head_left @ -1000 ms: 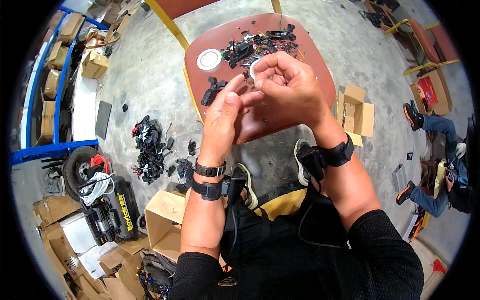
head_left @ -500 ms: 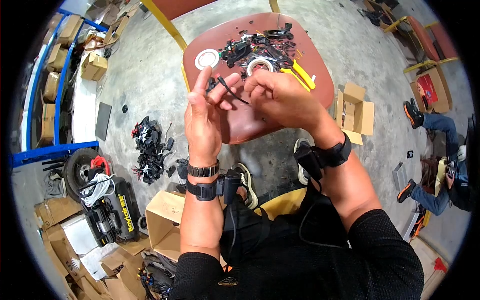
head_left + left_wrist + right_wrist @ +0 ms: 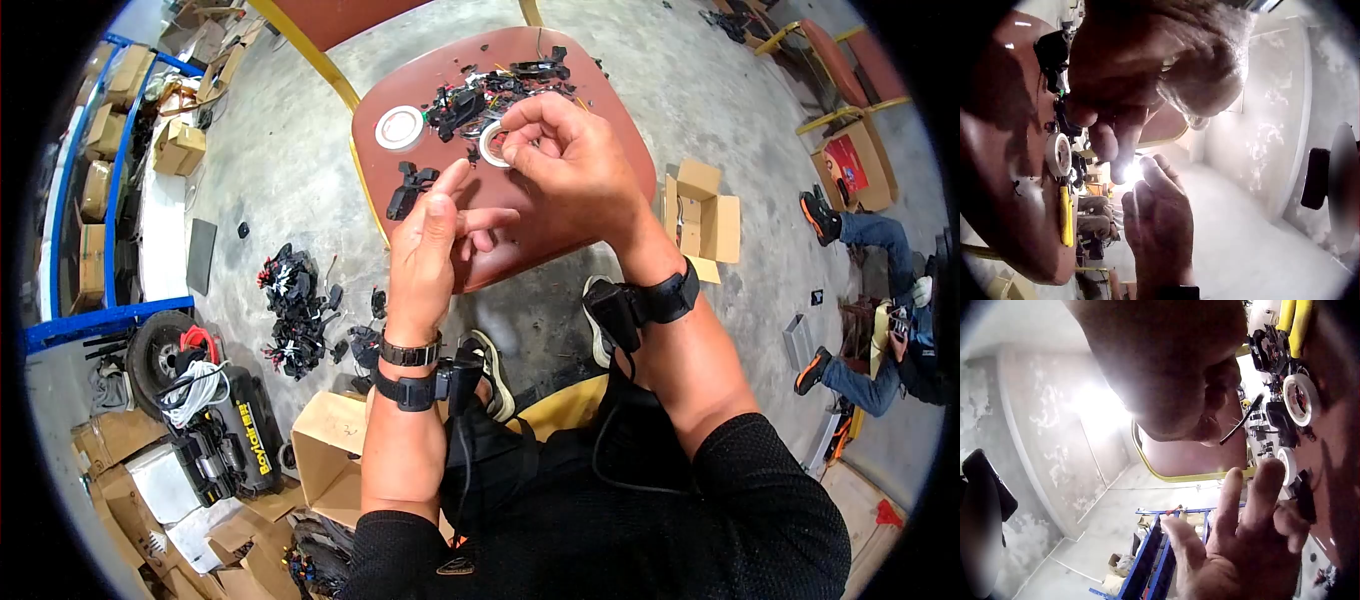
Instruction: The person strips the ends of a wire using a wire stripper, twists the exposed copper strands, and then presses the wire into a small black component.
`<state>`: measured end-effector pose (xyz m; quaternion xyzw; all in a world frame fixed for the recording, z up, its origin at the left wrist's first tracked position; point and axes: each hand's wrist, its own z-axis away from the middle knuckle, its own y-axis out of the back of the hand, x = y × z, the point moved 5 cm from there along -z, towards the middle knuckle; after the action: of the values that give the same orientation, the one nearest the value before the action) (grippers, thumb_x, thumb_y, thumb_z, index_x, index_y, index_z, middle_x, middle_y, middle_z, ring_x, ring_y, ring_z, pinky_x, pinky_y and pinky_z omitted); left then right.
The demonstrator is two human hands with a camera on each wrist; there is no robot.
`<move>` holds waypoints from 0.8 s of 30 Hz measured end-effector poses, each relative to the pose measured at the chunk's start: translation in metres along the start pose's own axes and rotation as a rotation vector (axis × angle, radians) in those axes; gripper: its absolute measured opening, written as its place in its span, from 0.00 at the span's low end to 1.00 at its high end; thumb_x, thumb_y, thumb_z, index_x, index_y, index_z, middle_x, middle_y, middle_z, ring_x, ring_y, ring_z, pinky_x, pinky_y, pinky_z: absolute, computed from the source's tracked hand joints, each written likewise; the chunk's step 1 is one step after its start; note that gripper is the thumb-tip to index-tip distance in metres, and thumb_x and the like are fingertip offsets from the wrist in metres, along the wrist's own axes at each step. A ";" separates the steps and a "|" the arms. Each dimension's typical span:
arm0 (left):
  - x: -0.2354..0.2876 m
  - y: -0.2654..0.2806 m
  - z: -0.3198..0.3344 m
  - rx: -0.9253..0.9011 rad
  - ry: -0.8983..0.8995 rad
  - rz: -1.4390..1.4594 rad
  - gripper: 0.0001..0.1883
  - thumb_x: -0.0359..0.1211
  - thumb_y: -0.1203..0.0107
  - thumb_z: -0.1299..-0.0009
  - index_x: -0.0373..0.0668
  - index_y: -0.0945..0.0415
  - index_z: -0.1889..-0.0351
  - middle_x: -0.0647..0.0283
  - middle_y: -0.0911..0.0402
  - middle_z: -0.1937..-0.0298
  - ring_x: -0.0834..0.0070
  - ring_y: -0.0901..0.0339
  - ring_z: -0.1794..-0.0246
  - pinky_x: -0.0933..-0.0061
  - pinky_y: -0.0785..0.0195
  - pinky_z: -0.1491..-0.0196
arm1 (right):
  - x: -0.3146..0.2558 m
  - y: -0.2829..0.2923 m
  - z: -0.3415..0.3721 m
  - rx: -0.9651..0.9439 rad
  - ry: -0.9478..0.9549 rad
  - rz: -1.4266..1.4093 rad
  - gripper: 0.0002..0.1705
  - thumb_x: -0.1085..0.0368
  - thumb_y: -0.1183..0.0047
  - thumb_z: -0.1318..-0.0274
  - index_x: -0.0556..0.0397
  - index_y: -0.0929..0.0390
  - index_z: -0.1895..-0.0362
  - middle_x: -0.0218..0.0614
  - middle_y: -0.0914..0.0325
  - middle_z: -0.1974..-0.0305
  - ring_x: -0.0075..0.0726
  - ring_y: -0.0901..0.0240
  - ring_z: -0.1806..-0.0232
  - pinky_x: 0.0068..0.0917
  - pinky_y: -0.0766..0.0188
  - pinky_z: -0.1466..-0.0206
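We see the right hand point(image 3: 575, 170) with its fingers curled in and pinching, at the fingertips, a short black cable point(image 3: 1249, 414); the right wrist view shows it reaching out from the pinch toward the white tape roll. Thin strands seem to stick out near the grip, though we cannot tell what they belong to. The left hand point(image 3: 425, 255) sits just beside it with fingers spread and thumb raised, and we see nothing held there.

As far as we can judge, work on this one cable is partway: it is picked up and singled out, but we see no tape on its visible length. The white tape roll point(image 3: 1313, 400) lies just beyond the right fingertips, and a second roll point(image 3: 399, 127) lies beyond the left hand. Beside the nearer roll, below the right hand, are the yellow-handled pliers point(image 3: 1067, 215), which neither hand holds.

Much seems left to handle: a heap of black parts point(image 3: 465, 108) covers the chair seat point(image 3: 545, 248) beyond both hands, and a black piece point(image 3: 406, 190) lies near the left fingertips. To the left hand's outer side, a larger pile point(image 3: 293, 315) sits on the floor; whether it is finished, we cannot tell.
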<state>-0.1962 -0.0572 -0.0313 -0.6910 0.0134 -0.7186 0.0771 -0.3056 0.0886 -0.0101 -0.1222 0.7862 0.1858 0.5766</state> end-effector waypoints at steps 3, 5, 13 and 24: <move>-0.011 0.000 -0.004 0.046 0.044 0.112 0.38 0.56 0.63 0.19 0.28 0.41 0.29 0.49 0.15 0.52 0.78 0.23 0.67 0.82 0.35 0.65 | -0.003 -0.007 0.004 -0.064 0.006 -0.165 0.12 0.69 0.44 0.41 0.62 0.22 0.55 0.31 0.20 0.69 0.19 0.26 0.65 0.20 0.26 0.61; -0.015 -0.001 -0.005 0.068 0.113 0.267 0.37 0.55 0.63 0.19 0.27 0.40 0.30 0.48 0.16 0.51 0.75 0.21 0.66 0.80 0.33 0.65 | -0.005 -0.013 0.006 -0.108 -0.015 -0.205 0.10 0.71 0.45 0.40 0.63 0.23 0.55 0.32 0.20 0.68 0.18 0.25 0.64 0.19 0.26 0.61; -0.017 0.018 -0.010 0.166 0.025 0.411 0.37 0.57 0.65 0.20 0.30 0.38 0.31 0.44 0.21 0.43 0.62 0.18 0.53 0.70 0.25 0.55 | -0.006 -0.026 0.013 -0.325 0.076 -0.157 0.07 0.75 0.44 0.39 0.58 0.23 0.57 0.25 0.23 0.66 0.14 0.28 0.66 0.13 0.29 0.63; 0.001 0.016 -0.001 0.021 -0.170 0.402 0.39 0.59 0.73 0.19 0.30 0.35 0.33 0.40 0.17 0.50 0.56 0.20 0.48 0.61 0.31 0.41 | 0.001 -0.017 0.009 -0.124 0.164 0.247 0.05 0.73 0.48 0.45 0.56 0.23 0.63 0.45 0.22 0.74 0.52 0.21 0.71 0.38 0.24 0.67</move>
<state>-0.1956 -0.0735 -0.0327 -0.7318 0.1370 -0.6279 0.2267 -0.2910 0.0777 -0.0161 -0.0748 0.8268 0.2926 0.4746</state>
